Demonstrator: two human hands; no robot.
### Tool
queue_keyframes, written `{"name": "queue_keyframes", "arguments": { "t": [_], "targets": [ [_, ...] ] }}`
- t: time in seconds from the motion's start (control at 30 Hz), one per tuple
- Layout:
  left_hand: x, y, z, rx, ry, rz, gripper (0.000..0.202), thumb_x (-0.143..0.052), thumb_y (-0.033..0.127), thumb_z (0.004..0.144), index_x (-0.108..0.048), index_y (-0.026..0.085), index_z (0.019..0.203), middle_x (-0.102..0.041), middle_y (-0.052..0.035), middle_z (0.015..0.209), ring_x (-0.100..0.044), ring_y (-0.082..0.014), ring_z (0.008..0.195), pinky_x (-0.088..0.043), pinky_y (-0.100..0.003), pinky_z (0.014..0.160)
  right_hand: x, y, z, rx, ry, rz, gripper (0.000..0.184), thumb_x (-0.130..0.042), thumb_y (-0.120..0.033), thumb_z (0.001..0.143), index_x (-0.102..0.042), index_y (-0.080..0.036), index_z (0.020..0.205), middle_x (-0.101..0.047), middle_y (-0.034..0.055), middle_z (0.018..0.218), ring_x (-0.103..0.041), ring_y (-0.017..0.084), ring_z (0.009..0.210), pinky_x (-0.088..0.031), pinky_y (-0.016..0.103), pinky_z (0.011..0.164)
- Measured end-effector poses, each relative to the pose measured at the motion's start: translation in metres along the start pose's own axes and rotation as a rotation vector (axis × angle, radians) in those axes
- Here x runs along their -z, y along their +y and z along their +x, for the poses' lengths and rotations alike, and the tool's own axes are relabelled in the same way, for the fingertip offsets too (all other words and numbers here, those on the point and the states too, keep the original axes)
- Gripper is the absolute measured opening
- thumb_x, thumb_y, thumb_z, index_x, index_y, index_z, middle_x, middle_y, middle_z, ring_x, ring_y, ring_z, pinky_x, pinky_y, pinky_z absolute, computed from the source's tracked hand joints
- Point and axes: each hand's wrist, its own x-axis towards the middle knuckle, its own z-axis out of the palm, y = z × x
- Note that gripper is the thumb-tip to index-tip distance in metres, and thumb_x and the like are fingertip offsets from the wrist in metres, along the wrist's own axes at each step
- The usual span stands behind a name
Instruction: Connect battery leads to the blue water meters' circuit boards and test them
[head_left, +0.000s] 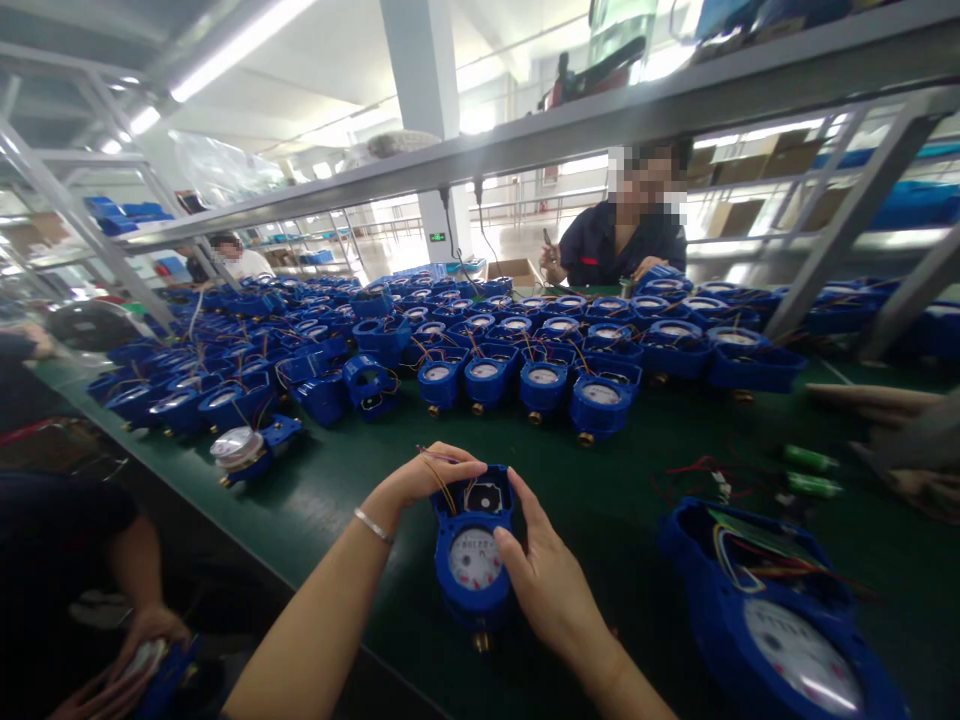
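A blue water meter (474,590) stands in front of me on the green table, its white dial facing up and a brass fitting at the near end. Its rear compartment is uncovered and shows a black round part (486,498). My left hand (435,472) grips the compartment's back left rim, with thin yellowish wires (442,488) hanging beneath its fingers. Along the right side, my right hand (547,570) holds the housing between a thumb by the dial and fingers at the compartment's corner. Part of the left fingertips is hidden.
Many blue water meters (544,385) fill the table's back half. A larger-looking meter (787,620) lies close at right, near green batteries (812,472). A meter with a raised dial (238,450) sits at left. Co-workers sit across (637,225) and at left (67,570). A shelf (510,150) crosses overhead.
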Motion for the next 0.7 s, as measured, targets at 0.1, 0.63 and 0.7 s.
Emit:
{"name": "queue_keyframes", "arguments": {
  "t": [0.1, 0.63, 0.7],
  "targets": [
    [0.001, 0.0, -0.014, -0.027, -0.021, -0.077, 0.042, -0.071, 0.05, 0.08, -0.075, 0.018, 0.107, -0.075, -0.0111, 0.106, -0.068, -0.0276, 0.095, -0.053, -0.034, 0.081, 0.003, 0.005, 0.003, -0.046, 0.0, 0.076, 0.075, -0.043, -0.058, 0.092, -0.019, -0.026, 0.156, -0.033, 0.0097, 0.156, -0.038, 0.032, 0.14, -0.033, 0.048, 0.113],
    [-0.039, -0.045, -0.051, 0.125, 0.398, -0.58, 0.049, -0.078, 0.057, 0.069, -0.071, 0.019, 0.099, -0.076, -0.0075, 0.086, -0.07, -0.0269, 0.081, -0.055, -0.034, 0.067, -0.014, 0.023, 0.04, -0.088, 0.119, 0.654, 0.058, -0.059, -0.049, 0.086, -0.055, -0.015, 0.133, -0.065, 0.0129, 0.127, -0.061, 0.027, 0.117, -0.049, 0.037, 0.099],
    [-0.043, -0.041, -0.052, 0.127, 0.439, -0.586, 0.049, -0.08, 0.056, 0.066, -0.071, 0.018, 0.096, -0.075, -0.0067, 0.082, -0.071, -0.0266, 0.08, -0.056, -0.033, 0.066, -0.018, 0.023, 0.042, -0.07, 0.143, 0.69, 0.053, -0.063, -0.045, 0.084, -0.059, -0.016, 0.128, -0.068, 0.0113, 0.121, -0.063, 0.027, 0.112, -0.05, 0.037, 0.097]
  ]
}}
